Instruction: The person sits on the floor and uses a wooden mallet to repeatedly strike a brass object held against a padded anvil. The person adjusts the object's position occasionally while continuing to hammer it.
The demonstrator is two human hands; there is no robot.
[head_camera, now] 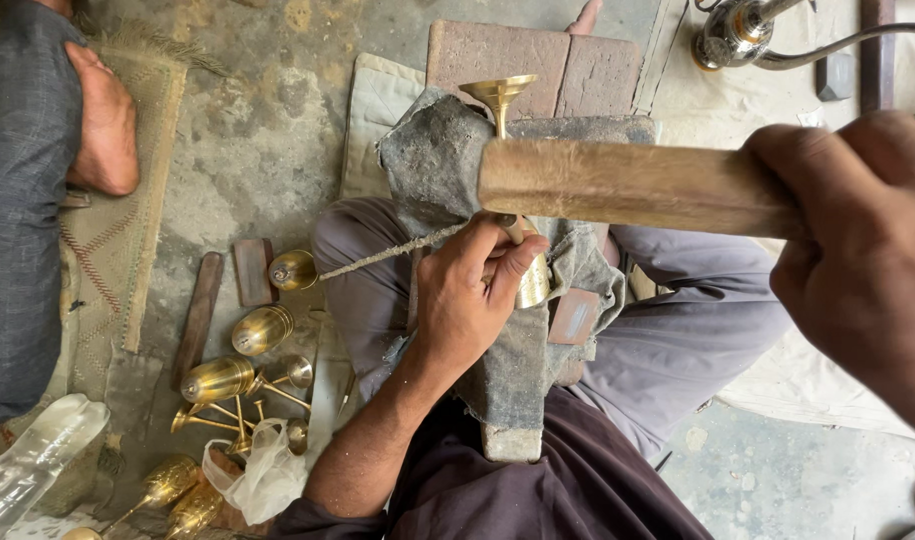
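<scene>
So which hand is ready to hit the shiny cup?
Probably the right hand: it grips the wooden mallet raised above the brass goblet. The left hand is busy steadying the goblet.

Brass goblet [513, 190] lying on grey cloth-wrapped block, flared foot away, wooden mallet handle [628, 185] raised across above it

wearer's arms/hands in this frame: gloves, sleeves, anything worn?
Both bare. Left hand: no glove, no ring or watch showing; forearm uncovered up to a dark maroon sleeve at the frame's bottom edge. Right hand: large and close to the camera, ungloved, no jewellery visible; its wrist and any sleeve are out of frame.
</scene>
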